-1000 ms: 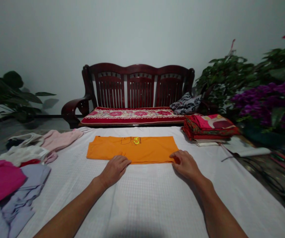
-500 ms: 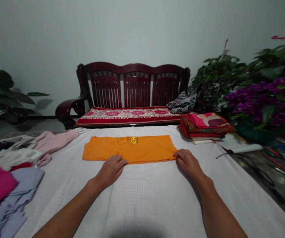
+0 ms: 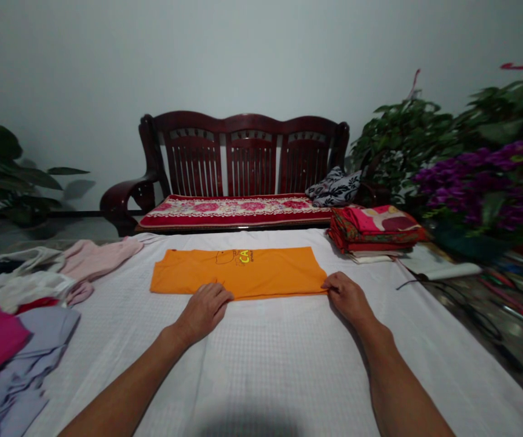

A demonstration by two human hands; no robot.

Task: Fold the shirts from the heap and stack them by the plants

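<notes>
A dark red wooden sofa is standing against the pale wall; a white cloth is covering the surface in front of it. Compared with the frame one second earlier, I am observing the right hand sitting farther right along the orange garment, the near right corner being drawn outward. The left hand is keeping its position on the near edge. The folded garment is lying flat on the cloth, just ahead of both hands, its left end extending past the left hand. The right hand is pinching the near right corner between thumb and fingers. The left hand is resting its fingers on the edge; I cannot tell whether they are gripping. A folded stack is lying beyond the right hand.
</notes>
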